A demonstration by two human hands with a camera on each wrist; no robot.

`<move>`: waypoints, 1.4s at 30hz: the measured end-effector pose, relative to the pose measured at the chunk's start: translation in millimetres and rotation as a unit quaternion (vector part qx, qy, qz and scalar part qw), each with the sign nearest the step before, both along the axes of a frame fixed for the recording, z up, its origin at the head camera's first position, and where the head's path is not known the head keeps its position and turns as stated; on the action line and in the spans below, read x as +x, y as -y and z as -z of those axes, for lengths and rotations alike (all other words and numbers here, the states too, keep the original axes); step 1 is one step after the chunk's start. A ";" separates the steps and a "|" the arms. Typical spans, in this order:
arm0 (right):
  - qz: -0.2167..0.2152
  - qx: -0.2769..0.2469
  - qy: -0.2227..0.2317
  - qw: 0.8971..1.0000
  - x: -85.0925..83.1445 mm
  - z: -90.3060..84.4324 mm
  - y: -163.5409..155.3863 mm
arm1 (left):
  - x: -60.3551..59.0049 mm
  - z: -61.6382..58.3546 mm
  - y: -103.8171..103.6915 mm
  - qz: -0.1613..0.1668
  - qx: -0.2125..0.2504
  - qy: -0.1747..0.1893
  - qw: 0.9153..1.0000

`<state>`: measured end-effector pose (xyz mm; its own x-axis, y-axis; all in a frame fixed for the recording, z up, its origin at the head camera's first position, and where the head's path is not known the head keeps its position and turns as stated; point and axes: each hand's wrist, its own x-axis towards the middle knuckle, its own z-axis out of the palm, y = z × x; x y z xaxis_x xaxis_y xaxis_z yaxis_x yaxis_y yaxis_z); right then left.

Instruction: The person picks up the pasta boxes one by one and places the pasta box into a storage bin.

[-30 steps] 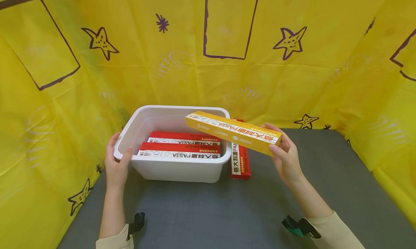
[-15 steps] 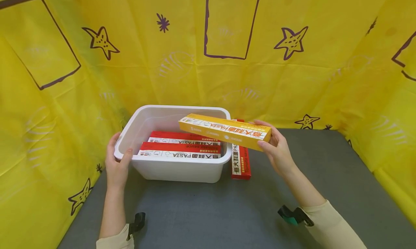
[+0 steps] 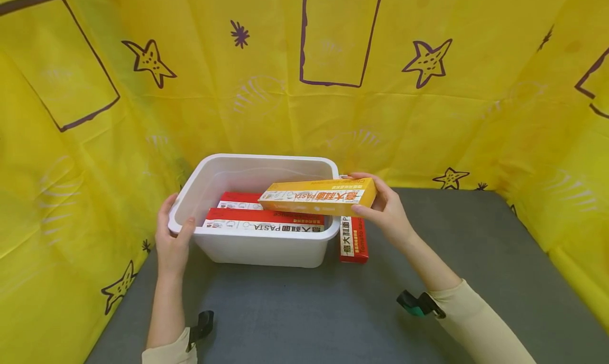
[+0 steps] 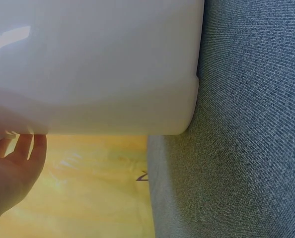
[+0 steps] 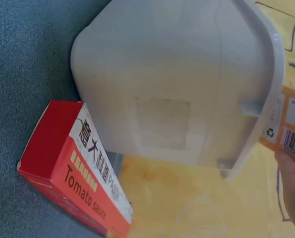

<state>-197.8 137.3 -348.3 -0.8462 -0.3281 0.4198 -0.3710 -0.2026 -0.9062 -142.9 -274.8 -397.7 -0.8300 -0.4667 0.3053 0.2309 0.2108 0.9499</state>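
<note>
My right hand [image 3: 380, 212] grips the right end of a long yellow pasta box [image 3: 314, 196], holding it level over the right rim of the white plastic tub [image 3: 266, 248], with its left end inside the tub's mouth. Two red pasta boxes [image 3: 264, 220] lie flat in the tub. My left hand [image 3: 172, 232] holds the tub's left rim, thumb over the edge. In the left wrist view the tub wall [image 4: 93, 64] fills the top, with fingers [image 4: 18, 163] under it. The right wrist view shows the tub [image 5: 177, 84] from outside and a corner of the yellow box [image 5: 291, 134].
Another red pasta box [image 3: 353, 240], labelled Tomato sauce [image 5: 83, 173], lies on the grey tabletop [image 3: 309, 311] against the tub's right side. Yellow cloth with stars and rectangles [image 3: 333, 78] walls in the back and both sides.
My right hand has carried the yellow box left and down, from tilted above the tub's right corner to level over its rim. My left hand has stayed on the tub.
</note>
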 end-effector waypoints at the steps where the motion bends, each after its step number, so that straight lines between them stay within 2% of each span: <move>1: -0.001 0.003 -0.001 1.000 -0.9 0.2 1.6 | 0.0 -0.1 -0.3 0.000 0.000 0.001 1.000; 5: 0.007 0.014 0.003 1.000 -4.5 1.7 5.9 | 0.7 -0.9 -1.6 -0.001 0.001 0.005 1.000; 15: 0.080 0.049 0.034 0.995 -17.2 4.8 2.4 | 1.3 -2.9 -3.4 -0.004 0.000 0.004 1.000; 22: 0.116 0.060 0.026 0.991 -26.3 8.7 4.4 | 1.3 -2.1 -1.8 -0.007 -0.001 0.002 1.000; 29: 0.115 0.065 0.021 0.991 -31.3 11.9 7.1 | 2.8 -0.9 -2.6 -0.005 0.001 0.006 1.000; 33: 0.113 0.091 0.021 0.989 -29.4 12.8 10.7 | 2.1 -0.2 -2.4 -0.004 0.003 0.001 1.000; 38: 0.120 0.146 -0.011 0.982 -25.5 15.1 16.3 | 1.9 -0.6 -1.6 -0.003 0.006 -0.001 1.000; 42: 0.138 0.197 -0.058 0.969 -23.7 16.8 18.9 | 1.7 -0.2 -0.7 -0.003 0.009 0.001 1.000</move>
<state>-221.5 118.4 -365.1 -0.8795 -0.2509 0.4044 -0.4650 0.2720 -0.8425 -141.2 -274.0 -397.4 -0.8280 -0.4764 0.2956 0.2285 0.1946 0.9539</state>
